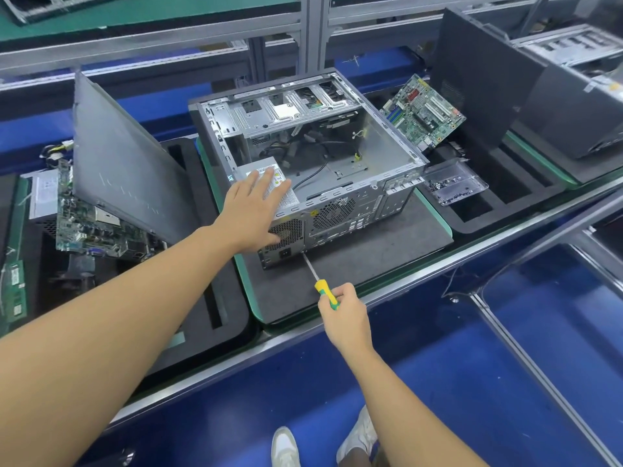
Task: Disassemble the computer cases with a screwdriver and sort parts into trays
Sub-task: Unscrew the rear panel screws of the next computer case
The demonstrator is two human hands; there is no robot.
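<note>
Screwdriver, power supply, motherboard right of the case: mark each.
screwdriver (pixel 325 291): head view, yellow-green handle.
power supply (pixel 286 199): head view, labelled top face.
motherboard (pixel 423 112): head view, middle of the board.

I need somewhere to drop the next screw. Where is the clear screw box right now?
In the head view, the clear screw box sits just right of the open computer case, on the black foam tray, in front of the loose motherboard.

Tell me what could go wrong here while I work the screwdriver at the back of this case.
The screwdriver reaches the case rear at a slant, so it may slip. The left hand only lies flat on the power supply, which could shift once freed and tug the cables inside. The leaning side panel could slide onto the motherboard beside it.
</note>
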